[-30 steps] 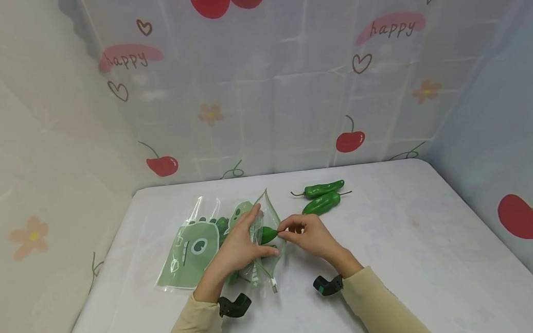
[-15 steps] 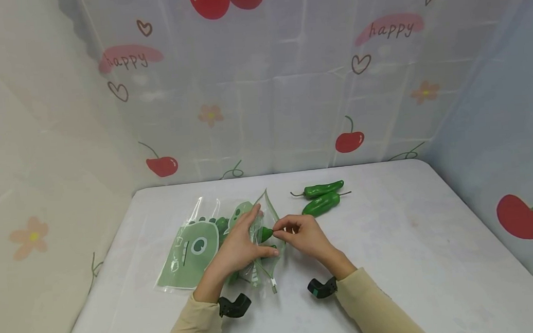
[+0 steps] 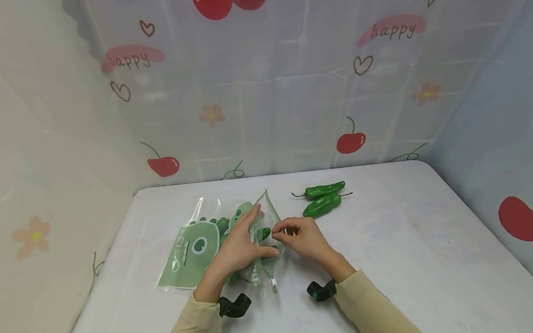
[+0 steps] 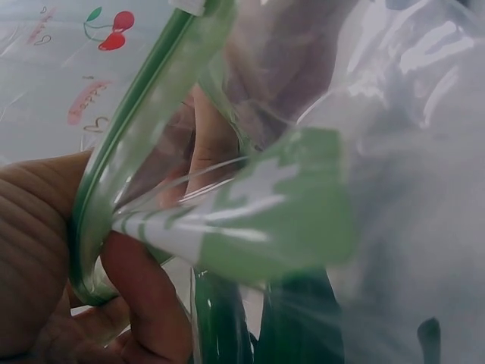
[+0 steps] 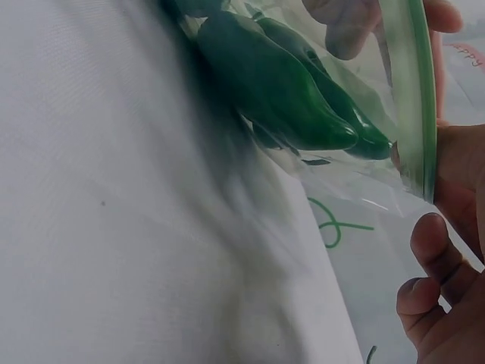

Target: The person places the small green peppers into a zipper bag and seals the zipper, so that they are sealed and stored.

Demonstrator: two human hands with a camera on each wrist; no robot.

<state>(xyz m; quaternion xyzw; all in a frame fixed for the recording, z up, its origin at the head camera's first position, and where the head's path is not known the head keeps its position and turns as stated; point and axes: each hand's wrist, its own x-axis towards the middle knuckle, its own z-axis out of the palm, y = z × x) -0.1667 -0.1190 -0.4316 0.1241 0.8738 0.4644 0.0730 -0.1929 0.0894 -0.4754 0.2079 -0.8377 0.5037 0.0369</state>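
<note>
A clear zip bag (image 3: 197, 254) with a green one-eyed monster print lies on its side, mouth to the right. My left hand (image 3: 237, 248) rests at that mouth, thumb and fingers spread apart, keeping it apart. At the opening my right hand (image 3: 305, 240) pinches the end of a green chili pepper (image 3: 265, 233), most of which is inside. Other peppers (image 5: 261, 83) show through the film in the right wrist view. The green zip edge (image 4: 155, 76) and crumpled plastic fill much of the left wrist view, hiding the contact of the fingertips.
Two loose chili peppers, one farther back (image 3: 325, 190) and one in front of it (image 3: 322, 205), lie beyond the right hand. A white cloth covers the table (image 3: 417, 259). Behind it hangs a printed curtain (image 3: 271, 99), with further sheets at both sides.
My right hand has moved slightly left, and the chili pepper has slid farther into the zip bag. The left hand and the two loose peppers stay where they were.
</note>
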